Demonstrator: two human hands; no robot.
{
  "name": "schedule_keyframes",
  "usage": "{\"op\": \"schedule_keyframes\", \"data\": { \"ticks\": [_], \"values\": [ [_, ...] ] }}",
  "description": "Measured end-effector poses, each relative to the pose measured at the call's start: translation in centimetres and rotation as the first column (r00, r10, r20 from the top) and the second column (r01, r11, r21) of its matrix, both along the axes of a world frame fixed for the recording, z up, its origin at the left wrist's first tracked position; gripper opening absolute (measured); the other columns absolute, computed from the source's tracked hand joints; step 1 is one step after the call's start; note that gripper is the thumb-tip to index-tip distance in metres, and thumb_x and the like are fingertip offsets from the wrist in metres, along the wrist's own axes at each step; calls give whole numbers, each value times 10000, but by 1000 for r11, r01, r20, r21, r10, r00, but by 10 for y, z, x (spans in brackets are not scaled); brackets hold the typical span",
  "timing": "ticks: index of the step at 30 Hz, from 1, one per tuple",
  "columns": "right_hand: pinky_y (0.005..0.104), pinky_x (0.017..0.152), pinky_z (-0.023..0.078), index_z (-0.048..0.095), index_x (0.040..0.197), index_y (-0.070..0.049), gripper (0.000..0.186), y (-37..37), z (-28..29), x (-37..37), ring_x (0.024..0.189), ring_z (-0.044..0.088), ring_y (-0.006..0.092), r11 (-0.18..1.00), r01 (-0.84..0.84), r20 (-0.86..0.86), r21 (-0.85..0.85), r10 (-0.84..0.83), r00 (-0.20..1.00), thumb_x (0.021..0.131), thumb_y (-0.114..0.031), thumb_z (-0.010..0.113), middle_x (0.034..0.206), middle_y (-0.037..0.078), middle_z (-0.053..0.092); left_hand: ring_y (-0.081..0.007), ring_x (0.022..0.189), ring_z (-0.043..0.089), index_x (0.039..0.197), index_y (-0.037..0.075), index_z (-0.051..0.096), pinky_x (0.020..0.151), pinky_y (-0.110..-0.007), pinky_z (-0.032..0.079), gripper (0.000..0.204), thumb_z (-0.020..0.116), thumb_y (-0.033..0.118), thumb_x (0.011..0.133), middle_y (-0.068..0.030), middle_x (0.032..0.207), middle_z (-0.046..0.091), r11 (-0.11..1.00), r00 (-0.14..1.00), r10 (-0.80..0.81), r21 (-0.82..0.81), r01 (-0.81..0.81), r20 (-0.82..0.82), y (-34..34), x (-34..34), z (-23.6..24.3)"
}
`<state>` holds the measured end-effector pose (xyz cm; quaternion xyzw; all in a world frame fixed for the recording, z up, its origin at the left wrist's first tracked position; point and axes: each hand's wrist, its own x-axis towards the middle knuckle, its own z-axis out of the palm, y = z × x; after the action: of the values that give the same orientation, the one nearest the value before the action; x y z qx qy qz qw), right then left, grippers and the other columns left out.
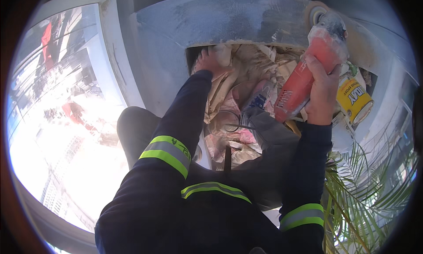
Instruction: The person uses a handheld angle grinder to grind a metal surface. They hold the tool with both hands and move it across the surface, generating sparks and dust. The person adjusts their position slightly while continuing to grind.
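My right hand (322,88) is wrapped round the body of a dusty red angle grinder (304,75). The grinder's head points up and away, and its round disc (316,15) lies at the right part of a curved grey-blue surface (229,22); whether it presses on it I cannot tell. My left hand (212,62) reaches forward to the left corner of the recess below that surface. Its fingers are spread, and it leans by crumpled brown paper (220,91), holding nothing I can see.
Crumpled paper and pink scraps (249,139) fill the recess between my legs. A yellow tin (354,100) lies tilted right of the grinder. Palm fronds (357,196) rise at lower right. On the left, a white frame (115,47) borders a bright drop to objects below.
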<state>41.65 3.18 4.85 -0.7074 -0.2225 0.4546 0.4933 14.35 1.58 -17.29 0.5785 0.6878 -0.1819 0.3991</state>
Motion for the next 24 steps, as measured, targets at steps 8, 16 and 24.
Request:
{"op": "schedule_keyframes", "data": {
  "ticks": [8,16,24],
  "values": [
    [373,900,584,497,1446,-35,602,5,30,4,1055,677,217,996,59,39,63,-62,997,917,-156,758,1226,88,646,-437,1243,574,1400,10,585,1019,-542,481,695,714,499,923,-194,1284,577,981,995,-61,187,45,81,-67,-20,13],
    [386,881,596,493,1441,-30,583,-14,59,-27,1031,689,231,998,-2,123,66,-6,992,927,-171,727,1205,114,651,-366,1087,621,1336,56,619,920,-503,547,480,653,207,881,-130,1197,588,900,962,-265,374,225,59,-143,21,-61],
    [346,914,551,495,1428,-36,605,-39,64,-38,1059,643,185,1000,-11,74,-7,12,997,887,-155,740,1215,93,635,-325,977,684,1549,104,424,771,-465,584,708,658,205,889,-128,1250,629,820,959,-243,558,125,142,-153,12,-49]
  ]
}}
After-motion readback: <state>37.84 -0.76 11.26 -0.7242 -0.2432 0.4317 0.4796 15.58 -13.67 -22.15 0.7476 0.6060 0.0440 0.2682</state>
